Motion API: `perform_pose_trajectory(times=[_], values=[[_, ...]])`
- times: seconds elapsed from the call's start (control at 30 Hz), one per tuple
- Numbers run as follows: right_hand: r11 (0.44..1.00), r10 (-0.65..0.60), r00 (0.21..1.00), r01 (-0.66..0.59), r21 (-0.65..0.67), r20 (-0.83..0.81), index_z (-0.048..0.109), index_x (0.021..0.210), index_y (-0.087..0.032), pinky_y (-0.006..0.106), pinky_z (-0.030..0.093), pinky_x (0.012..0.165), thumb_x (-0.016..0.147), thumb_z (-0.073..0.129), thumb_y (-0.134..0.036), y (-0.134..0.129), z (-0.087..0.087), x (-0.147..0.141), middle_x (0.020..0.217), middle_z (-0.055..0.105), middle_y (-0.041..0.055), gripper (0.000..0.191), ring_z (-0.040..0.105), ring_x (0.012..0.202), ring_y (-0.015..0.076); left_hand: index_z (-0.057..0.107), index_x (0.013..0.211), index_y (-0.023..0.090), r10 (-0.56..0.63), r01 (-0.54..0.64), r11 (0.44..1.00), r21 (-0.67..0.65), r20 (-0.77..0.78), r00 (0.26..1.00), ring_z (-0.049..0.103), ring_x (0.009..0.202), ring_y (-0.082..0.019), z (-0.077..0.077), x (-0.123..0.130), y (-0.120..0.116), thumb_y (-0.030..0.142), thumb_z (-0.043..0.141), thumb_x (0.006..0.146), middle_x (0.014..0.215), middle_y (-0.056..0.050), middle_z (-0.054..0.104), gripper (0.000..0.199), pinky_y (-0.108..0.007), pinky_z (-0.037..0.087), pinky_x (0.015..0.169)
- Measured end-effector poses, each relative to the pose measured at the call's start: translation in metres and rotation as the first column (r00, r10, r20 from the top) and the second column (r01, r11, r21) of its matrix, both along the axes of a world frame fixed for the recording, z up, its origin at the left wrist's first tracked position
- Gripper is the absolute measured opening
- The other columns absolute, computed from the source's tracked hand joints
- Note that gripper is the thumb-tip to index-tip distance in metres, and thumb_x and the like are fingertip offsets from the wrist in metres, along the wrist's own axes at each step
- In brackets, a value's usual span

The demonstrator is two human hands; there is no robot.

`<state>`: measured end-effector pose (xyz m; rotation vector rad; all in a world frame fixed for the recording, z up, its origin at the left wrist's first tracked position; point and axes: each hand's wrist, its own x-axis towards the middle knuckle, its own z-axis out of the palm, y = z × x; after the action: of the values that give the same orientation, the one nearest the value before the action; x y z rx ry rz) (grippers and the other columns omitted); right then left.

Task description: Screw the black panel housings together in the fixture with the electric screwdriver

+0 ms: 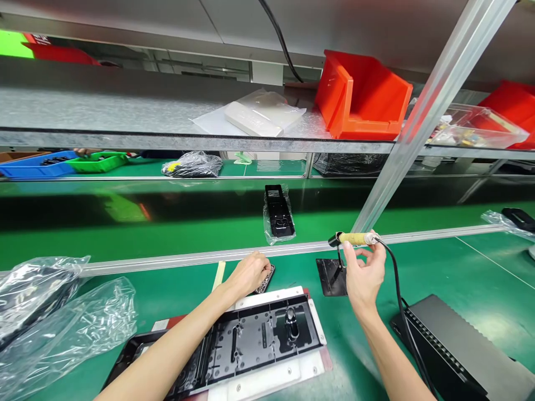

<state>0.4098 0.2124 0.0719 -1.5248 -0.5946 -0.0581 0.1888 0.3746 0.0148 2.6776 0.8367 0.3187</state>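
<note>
My right hand (366, 273) grips the yellow handle of a corded soldering iron (355, 239), fingertips around its rear part. The iron's front end is in the black holder of a small stand (332, 278). My left hand (249, 273) is over a small dark tray (266, 280) that seems to hold tiny metal parts. Its fingers are curled together, and whatever they pinch is hidden. Below my left forearm lies a long black plastic housing (251, 340) in a white and red fixture (267, 384). A black post stands up near the housing's right end.
Clear plastic bags (92, 328) lie at the left. A bagged black part (279, 214) rests beyond the metal rail (188, 260). At the right are a black box-shaped device (460, 345) and the iron's cord (397, 278). An orange bin (363, 97) sits on the shelf beside a slanted metal post (430, 120).
</note>
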Motion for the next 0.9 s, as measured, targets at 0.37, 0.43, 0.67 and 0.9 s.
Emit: perform_pose_trajectory(times=[0.37,0.43,0.67,0.9], values=[[0.983,-0.146,0.957,0.111,0.148,0.250,0.069,0.101,-0.018,0.036,0.050,0.086,0.097,0.058,-0.045,0.023,0.032,0.005,0.107,0.070,0.0085,0.030,0.066,0.091,0.0192,0.066,0.081,0.014,0.015,-0.015,1.000,0.005,0.057,0.998,0.061,0.088,-0.024,0.019,-0.007,-0.003,0.019,0.043,0.098,0.085,-0.011,0.069,0.029,-0.035,0.047,0.079],[0.951,-0.219,0.925,0.132,0.279,0.309,0.065,0.102,-0.017,0.039,0.051,0.089,0.099,0.056,-0.041,0.019,0.047,0.001,0.102,0.071,0.0086,0.026,0.066,0.093,0.0208,0.066,0.084,0.016,0.070,-0.066,0.996,-0.056,0.086,0.994,0.061,0.082,-0.021,0.032,-0.016,-0.014,0.021,0.042,0.098,0.083,-0.008,0.070,0.028,-0.032,0.046,0.073],[0.651,-0.167,0.924,-0.158,0.743,0.344,0.055,0.087,-0.022,0.033,0.055,0.070,0.099,0.047,-0.017,0.006,0.093,-0.023,0.083,0.055,-0.0007,0.015,0.063,0.068,0.0127,0.064,0.085,0.021,0.091,-0.042,0.955,-0.295,0.155,0.984,0.058,0.078,-0.014,0.062,-0.058,-0.099,0.020,0.052,0.094,0.089,0.002,0.068,0.015,-0.027,0.045,0.073],[0.705,0.197,0.950,-0.310,0.638,0.244,0.060,0.094,-0.026,0.040,0.057,0.079,0.102,0.047,-0.023,-0.016,0.093,-0.054,0.076,0.051,-0.0005,0.015,0.058,0.070,0.0151,0.060,0.100,0.021,-0.150,0.158,0.956,-0.245,0.052,0.987,0.056,0.094,-0.018,0.046,-0.068,-0.139,0.026,0.036,0.107,0.101,-0.004,0.062,0.025,-0.034,0.047,0.083]])
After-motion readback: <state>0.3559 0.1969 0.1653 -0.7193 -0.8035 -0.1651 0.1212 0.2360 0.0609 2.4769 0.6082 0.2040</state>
